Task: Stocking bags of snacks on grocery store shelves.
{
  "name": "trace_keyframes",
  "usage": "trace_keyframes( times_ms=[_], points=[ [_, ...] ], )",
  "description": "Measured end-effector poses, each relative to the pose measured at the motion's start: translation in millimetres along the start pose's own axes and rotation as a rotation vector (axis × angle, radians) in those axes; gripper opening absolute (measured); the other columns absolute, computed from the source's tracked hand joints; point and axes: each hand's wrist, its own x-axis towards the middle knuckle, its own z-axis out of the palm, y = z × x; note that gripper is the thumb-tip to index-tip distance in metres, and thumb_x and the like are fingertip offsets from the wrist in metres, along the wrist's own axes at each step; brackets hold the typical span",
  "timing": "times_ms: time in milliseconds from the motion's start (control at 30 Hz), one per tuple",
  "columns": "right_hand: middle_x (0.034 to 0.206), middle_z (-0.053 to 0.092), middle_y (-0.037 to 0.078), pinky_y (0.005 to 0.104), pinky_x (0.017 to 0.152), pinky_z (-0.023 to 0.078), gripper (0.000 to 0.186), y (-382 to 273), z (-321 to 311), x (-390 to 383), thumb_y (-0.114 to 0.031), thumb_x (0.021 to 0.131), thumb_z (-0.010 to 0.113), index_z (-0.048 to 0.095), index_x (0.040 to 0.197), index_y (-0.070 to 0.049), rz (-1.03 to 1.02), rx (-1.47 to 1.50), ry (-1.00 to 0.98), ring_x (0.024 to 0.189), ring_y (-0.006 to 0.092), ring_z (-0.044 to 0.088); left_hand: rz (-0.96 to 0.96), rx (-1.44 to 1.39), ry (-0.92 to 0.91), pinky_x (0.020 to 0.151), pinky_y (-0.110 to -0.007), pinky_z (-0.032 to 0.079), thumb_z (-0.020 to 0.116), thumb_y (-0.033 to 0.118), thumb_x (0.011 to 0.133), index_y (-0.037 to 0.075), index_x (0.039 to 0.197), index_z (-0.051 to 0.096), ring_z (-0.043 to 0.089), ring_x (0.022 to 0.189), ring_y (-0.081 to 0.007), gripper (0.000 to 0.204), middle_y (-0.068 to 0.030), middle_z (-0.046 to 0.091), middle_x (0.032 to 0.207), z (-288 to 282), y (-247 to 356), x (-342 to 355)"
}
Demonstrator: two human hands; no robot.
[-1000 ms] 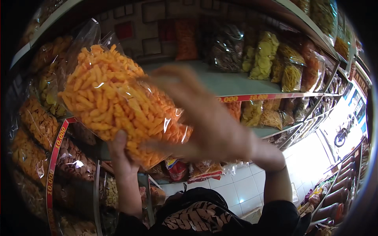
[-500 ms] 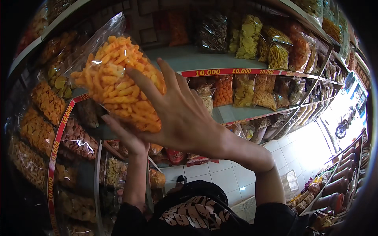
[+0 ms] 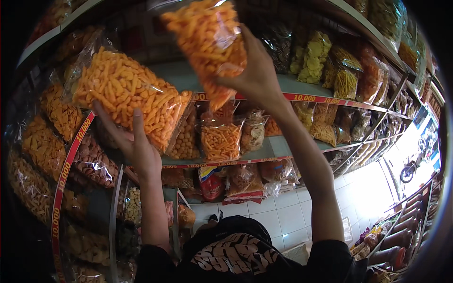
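Observation:
My right hand [image 3: 252, 75] is raised over the shelf, fingers wrapped round the side of a clear bag of orange puffed snack sticks [image 3: 207, 35]. A second, larger-looking bag of orange snack sticks [image 3: 127, 92] leans at the shelf edge on the left, its bottom sticking out past the red strip. Against the lower front of this second bag, my left hand [image 3: 137, 146] has its fingers and thumb spread and pointing up. Whether it bears any of the bag's weight, I cannot tell.
Green-grey shelves with a red price strip [image 3: 314, 98] curve around me. Bagged yellow chips [image 3: 314, 56] stand on the upper shelf, and bagged orange sticks [image 3: 221, 141] on the one below. Further right lie a tiled floor [image 3: 288, 217] and a bright doorway with a motorbike [image 3: 408, 170].
My right hand has moved up and to the right, carrying one bag of orange sticks. The other bag now shows separately at left, by my left hand, which has shifted up and left.

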Motion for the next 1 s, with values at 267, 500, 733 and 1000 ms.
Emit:
trace_keyframes(
  times_ms=[267,500,733,1000],
  points=[
    [0.117,0.047,0.023,0.0432,0.091,0.045,0.091,124,70,75,-0.032,0.053,0.084,0.036,0.12,0.005,0.393,-0.09,-0.027,0.111,0.0365,0.05,0.018,-0.01,-0.017,0.112,-0.044,0.02,0.058,0.01,0.088,0.015,0.148,0.009,0.016,0.138,-0.0268,0.078,-0.0146,0.007,0.151,-11,-9,24],
    [0.12,0.048,0.028,0.0411,0.094,0.044,0.109,199,122,110,-0.047,0.049,0.085,0.027,0.124,0.007,0.6,-0.239,0.029,0.114,0.0386,0.05,0.027,0.045,-0.068,0.113,-0.044,0.017,0.058,0.007,0.086,0.012,0.148,0.012,0.017,0.138,-0.0272,0.078,-0.0157,0.008,0.151,-28,-32,40],
    [0.133,0.04,0.03,0.04,0.101,0.039,0.123,248,127,110,-0.056,0.055,0.079,0.015,0.137,0.009,0.651,-0.37,-0.195,0.123,0.0398,0.044,0.026,0.025,-0.023,0.111,-0.045,0.022,0.06,0.009,0.084,0.015,0.147,0.015,0.021,0.136,-0.0281,0.078,-0.0139,0.014,0.15,-18,-41,53],
    [0.13,0.047,0.025,0.0386,0.1,0.041,0.116,222,126,109,-0.053,0.054,0.081,0.026,0.135,0.01,0.658,-0.469,-0.149,0.12,0.0327,0.049,-0.017,0.002,-0.156,0.112,-0.046,0.017,0.055,0.006,0.085,0.014,0.148,0.01,0.017,0.138,-0.0299,0.078,-0.0172,0.008,0.15,3,-54,50]
  ],
)
